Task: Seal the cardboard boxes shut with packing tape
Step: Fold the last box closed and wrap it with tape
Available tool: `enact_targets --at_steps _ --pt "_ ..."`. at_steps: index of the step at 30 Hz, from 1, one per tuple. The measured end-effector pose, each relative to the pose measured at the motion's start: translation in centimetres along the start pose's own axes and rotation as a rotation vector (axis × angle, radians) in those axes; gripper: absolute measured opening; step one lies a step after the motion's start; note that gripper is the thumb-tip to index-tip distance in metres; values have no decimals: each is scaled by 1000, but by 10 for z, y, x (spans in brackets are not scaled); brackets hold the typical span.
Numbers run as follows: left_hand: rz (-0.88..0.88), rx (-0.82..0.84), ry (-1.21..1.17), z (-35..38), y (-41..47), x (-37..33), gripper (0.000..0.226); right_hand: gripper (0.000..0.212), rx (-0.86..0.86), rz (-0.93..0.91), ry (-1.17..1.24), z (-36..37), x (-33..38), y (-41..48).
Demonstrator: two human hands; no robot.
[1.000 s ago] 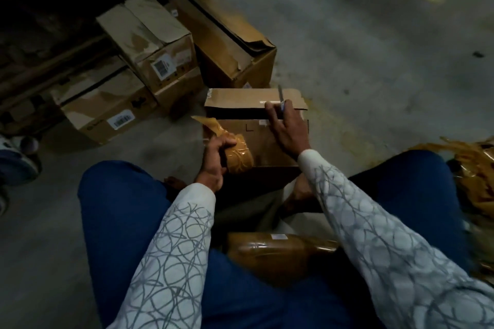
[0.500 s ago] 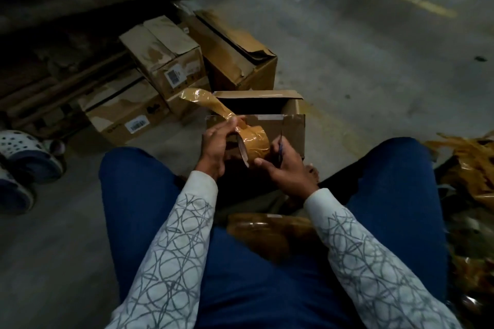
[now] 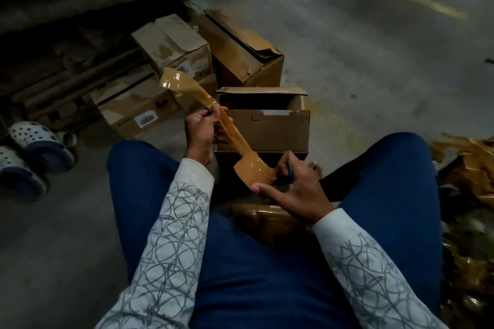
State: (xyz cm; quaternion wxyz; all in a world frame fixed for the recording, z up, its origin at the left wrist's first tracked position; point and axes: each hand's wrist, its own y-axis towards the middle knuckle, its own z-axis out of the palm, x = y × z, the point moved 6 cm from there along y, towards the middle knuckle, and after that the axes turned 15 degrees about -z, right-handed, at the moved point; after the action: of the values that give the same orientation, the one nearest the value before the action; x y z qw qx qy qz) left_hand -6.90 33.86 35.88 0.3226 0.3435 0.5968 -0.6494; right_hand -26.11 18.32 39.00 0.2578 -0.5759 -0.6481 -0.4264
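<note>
The tape (image 3: 235, 139) is pinched in the left hand (image 3: 204, 132), with fingers and thumb closed on a stretch that is bunched into a narrow rope. Its free end fans out wide above and to the left of that hand. The roll (image 3: 252, 172) is gripped in the right hand (image 3: 299, 189), with the fingers curled behind it and the thumb stretched beneath. A thin blue tool (image 3: 290, 168) is held between the same fingers; whether it is a blade cannot be told. The strip is held taut between the two hands, just in front of the box (image 3: 270, 128), which is set on the floor (image 3: 374, 48) between the knees. Its far flap (image 3: 260, 91) is raised, so the top is not yet closed. The step in hand is judged to be the drawing out of a length of tape. Next, the flaps would need to be folded down and the twisted strip flattened, or a fresh flat length drawn, before the seam can be covered and the tape cut. More boxes (image 3: 171, 43) are stacked behind on the left.
</note>
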Motion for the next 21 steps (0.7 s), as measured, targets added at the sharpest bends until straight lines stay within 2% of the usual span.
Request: enact_targets --at_steps 3,5,7,9,12,14,16,19,21 --pt "-86 -108 -174 -17 11 0 21 62 -42 70 282 -6 -2 -13" --pt "-140 -149 -263 -31 22 0 19 67 -100 71 384 -17 -6 -25" --pt "-151 -196 -320 -47 31 -2 17 70 -128 91 419 -24 -12 -32" --pt "-140 -219 -345 -58 35 -5 16 69 -97 115 355 -24 -17 -35" --pt "-151 -261 -357 -80 39 -5 15 59 -96 151 361 -28 -21 -36" --pt "-207 -308 -404 -99 40 -1 16 45 -223 136 562 -42 -19 -34" --pt "-269 -297 -426 -106 42 5 25 42 -374 58 738 -59 -16 -31" --pt "-344 -211 -209 -92 37 9 18 30 -571 86 1014 -76 -21 -31" --pt "-435 -169 -118 -83 32 17 18 23 -627 151 1141 -80 -28 -30"
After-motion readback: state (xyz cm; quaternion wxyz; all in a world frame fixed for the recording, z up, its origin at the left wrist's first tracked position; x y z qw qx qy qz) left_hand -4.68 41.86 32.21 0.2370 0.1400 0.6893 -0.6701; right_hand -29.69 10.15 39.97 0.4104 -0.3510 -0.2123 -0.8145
